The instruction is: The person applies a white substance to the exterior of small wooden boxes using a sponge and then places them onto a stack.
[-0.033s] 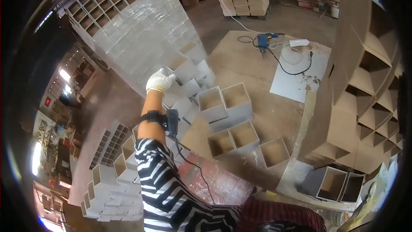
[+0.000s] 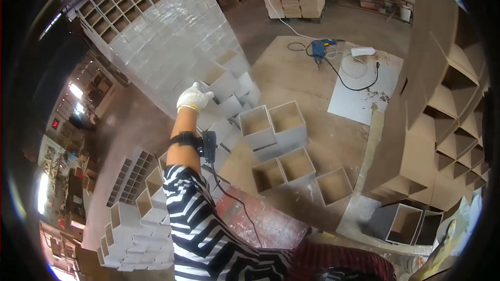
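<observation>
Near: a single open box (image 2: 333,186) stood loose, unstacked; a pair of boxes (image 2: 297,165) stood beside it. Beyond, the gloved left hand (image 2: 195,98) was at the grey-white boxes (image 2: 225,87) (fingers' hold: could not tell). Farther, the tall wrapped stack (image 2: 166,31) stood built up.

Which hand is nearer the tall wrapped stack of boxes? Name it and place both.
Left. The left hand appears against the lower right part of the wrapped stack; the right hand cannot be made out.
</observation>
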A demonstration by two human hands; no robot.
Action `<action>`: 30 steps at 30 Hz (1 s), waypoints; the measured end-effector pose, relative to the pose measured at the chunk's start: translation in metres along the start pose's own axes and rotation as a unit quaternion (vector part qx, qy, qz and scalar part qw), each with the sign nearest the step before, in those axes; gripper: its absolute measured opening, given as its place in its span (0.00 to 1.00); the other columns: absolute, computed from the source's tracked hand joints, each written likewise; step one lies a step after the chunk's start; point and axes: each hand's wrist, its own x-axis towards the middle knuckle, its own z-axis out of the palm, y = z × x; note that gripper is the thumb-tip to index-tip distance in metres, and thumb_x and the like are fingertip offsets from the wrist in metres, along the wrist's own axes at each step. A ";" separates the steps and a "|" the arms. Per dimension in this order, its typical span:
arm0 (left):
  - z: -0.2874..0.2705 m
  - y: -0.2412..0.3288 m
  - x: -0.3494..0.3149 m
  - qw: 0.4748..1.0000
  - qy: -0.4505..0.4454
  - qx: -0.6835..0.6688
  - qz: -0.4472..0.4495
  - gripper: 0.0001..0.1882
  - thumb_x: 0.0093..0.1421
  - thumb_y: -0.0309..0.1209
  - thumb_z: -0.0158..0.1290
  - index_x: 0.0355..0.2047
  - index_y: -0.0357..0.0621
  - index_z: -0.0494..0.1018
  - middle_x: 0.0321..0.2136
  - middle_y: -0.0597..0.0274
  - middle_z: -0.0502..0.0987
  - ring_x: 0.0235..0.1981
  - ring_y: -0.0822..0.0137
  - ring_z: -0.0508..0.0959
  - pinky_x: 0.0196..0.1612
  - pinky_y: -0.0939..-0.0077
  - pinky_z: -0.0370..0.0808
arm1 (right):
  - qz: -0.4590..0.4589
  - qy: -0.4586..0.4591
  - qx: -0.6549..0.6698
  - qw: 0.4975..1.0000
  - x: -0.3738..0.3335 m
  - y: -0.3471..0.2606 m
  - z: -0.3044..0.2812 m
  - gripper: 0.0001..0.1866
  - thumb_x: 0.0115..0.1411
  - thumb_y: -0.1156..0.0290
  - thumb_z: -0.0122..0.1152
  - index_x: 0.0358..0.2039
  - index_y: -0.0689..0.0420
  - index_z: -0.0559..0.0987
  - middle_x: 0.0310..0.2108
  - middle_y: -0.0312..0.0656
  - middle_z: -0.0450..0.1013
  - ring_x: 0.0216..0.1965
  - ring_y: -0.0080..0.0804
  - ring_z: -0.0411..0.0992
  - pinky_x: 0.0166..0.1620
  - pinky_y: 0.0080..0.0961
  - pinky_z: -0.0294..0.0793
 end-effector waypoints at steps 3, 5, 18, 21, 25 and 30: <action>0.025 -0.007 0.042 0.989 -0.136 0.033 -0.051 0.47 0.52 0.52 0.54 0.64 0.39 0.49 0.54 0.48 0.70 0.55 0.53 0.71 0.55 0.62 0.67 | 0.000 0.001 -0.009 1.000 -0.004 -0.016 0.029 0.35 0.54 0.60 0.63 0.59 0.63 0.63 0.56 0.42 0.64 0.56 0.32 0.63 0.59 0.28 0.58; 0.041 -0.017 0.060 0.987 -0.151 0.027 -0.047 0.49 0.51 0.52 0.55 0.65 0.39 0.47 0.55 0.47 0.69 0.56 0.53 0.69 0.56 0.63 0.66 | 0.001 0.001 -0.010 1.000 -0.009 -0.024 0.045 0.35 0.54 0.60 0.63 0.59 0.63 0.63 0.56 0.42 0.64 0.56 0.32 0.63 0.59 0.28 0.58; 0.051 -0.054 0.082 0.955 -0.231 -0.114 0.147 0.54 0.46 0.57 0.58 0.65 0.40 0.48 0.60 0.41 0.61 0.62 0.49 0.61 0.62 0.66 0.57 | -0.003 -0.003 -0.026 1.000 -0.028 -0.035 0.101 0.35 0.54 0.60 0.64 0.59 0.62 0.64 0.55 0.41 0.65 0.55 0.31 0.64 0.58 0.28 0.59; 0.044 -0.048 0.079 0.963 -0.206 0.012 0.176 0.53 0.43 0.52 0.59 0.65 0.40 0.51 0.54 0.37 0.67 0.58 0.48 0.66 0.58 0.66 0.63 | -0.007 -0.006 -0.028 1.000 -0.019 -0.037 0.107 0.35 0.53 0.60 0.64 0.59 0.62 0.64 0.55 0.41 0.66 0.55 0.31 0.64 0.58 0.28 0.59; 0.047 -0.047 0.088 0.980 -0.161 -0.042 0.109 0.41 0.44 0.49 0.57 0.56 0.38 0.65 0.50 0.41 0.71 0.53 0.49 0.71 0.55 0.63 0.67 | -0.006 -0.014 -0.022 1.000 -0.024 -0.040 0.113 0.35 0.53 0.60 0.64 0.58 0.62 0.64 0.54 0.41 0.66 0.54 0.30 0.64 0.58 0.27 0.60; 0.070 -0.053 0.091 0.987 -0.089 0.025 0.133 0.33 0.47 0.48 0.55 0.51 0.41 0.71 0.47 0.44 0.74 0.49 0.49 0.74 0.52 0.62 0.70 | 0.006 -0.022 -0.021 1.000 -0.031 -0.051 0.105 0.35 0.53 0.60 0.64 0.58 0.62 0.64 0.54 0.41 0.66 0.54 0.30 0.65 0.58 0.27 0.60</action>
